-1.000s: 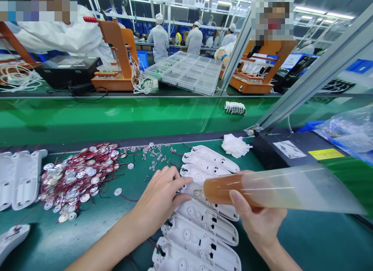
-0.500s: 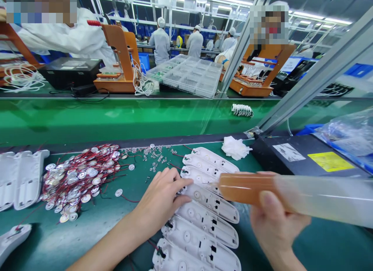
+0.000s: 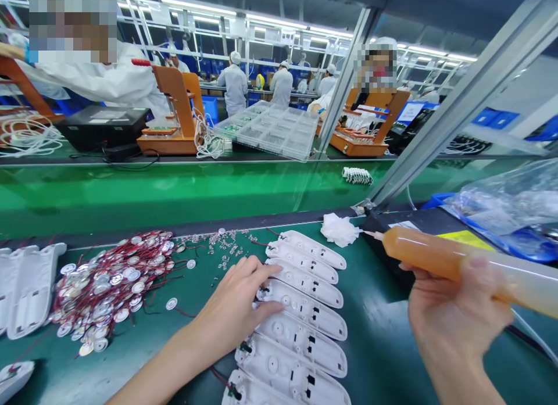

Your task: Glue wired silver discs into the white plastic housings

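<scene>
My right hand (image 3: pixel 453 312) is wrapped round a large syringe (image 3: pixel 429 255) with amber-brown contents and a milky rear part. Its thin nozzle points left, and the tip is at the right edge of a crumpled white tissue (image 3: pixel 340 230). My left hand (image 3: pixel 242 297) lies at the left ends of a row of white plastic housings (image 3: pixel 305 308). Thumb and forefinger straddle one housing's end; the other fingers are curled. Small black parts and red wires show at some ends. Left of this hand is a pile of silvery discs with red wires (image 3: pixel 108 283).
Tiny metal parts (image 3: pixel 226 245) are scattered behind my left hand. More white housings (image 3: pixel 32 294) stand at the left edge. A black box (image 3: pixel 379 230) and a plastic bag (image 3: pixel 514 201) sit at the right. Beyond the green conveyor (image 3: pixel 131 193) are orange fixtures (image 3: pixel 172 111) and co-workers.
My right hand has drawn the syringe right, away from the housings, and its tip is now at the tissue. My left hand has stayed on the housings. The view has shifted slightly.
</scene>
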### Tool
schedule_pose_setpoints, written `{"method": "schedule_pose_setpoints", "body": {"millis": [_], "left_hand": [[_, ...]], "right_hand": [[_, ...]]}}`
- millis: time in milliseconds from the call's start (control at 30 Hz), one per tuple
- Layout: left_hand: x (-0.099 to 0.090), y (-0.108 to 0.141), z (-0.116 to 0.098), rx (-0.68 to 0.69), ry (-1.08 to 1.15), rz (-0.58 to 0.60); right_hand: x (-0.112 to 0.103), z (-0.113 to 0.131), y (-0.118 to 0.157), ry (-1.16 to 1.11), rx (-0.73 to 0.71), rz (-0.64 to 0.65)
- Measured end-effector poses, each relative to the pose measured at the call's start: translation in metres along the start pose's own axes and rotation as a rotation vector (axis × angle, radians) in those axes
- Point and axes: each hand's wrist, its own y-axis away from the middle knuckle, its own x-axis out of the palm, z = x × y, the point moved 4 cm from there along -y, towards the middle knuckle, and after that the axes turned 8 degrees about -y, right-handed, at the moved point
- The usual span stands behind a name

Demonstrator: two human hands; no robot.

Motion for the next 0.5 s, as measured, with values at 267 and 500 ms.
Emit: {"method": "schedule_pose_setpoints", "body": {"millis": [267,500], "left_hand": [[-0.014,-0.044,-0.026,0.061,-0.032,-0.013],[-0.009,-0.065,-0.051,0.101,-0.085,-0.007]], "right_hand": [[-0.012,-0.013,-0.022,0.203,-0.080,-0.065],[-0.028,-0.032,-0.025,0.358,-0.103,-0.064]]}}
